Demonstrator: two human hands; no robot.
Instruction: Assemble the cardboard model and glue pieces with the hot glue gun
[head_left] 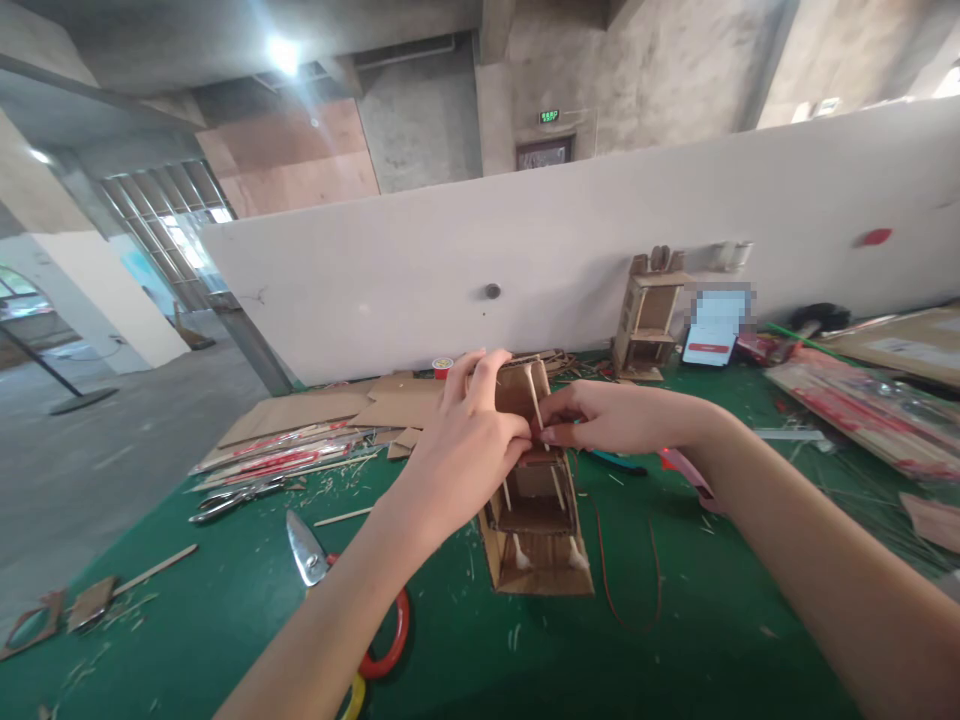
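Note:
A narrow cardboard model with open shelf-like levels (pixel 536 580) stands on the green tabletop. My left hand (pixel 476 425) is curled around its upper left side, with the thumb pointing in toward the front. At the upper opening, my right hand (pixel 581 415) has its thumb and fingers pinched together beside a thin white stick (pixel 534 395) with a thickened top. A small reddish bit shows between the two hands' fingertips, too small to name. Inside the lower levels, several more white sticks stand, with white blobs at the bottom. My left hand hides part of the model's left wall.
Scissors with red and yellow handles (pixel 386 640) lie front left, pliers (pixel 244 497) beyond. Cardboard sheets (pixel 300 415) and packaged sticks lie at left. A thin reddish wire (pixel 602 560) loops at right. A similar cardboard model (pixel 649 315) and phone (pixel 711 335) stand against the white partition (pixel 390 290).

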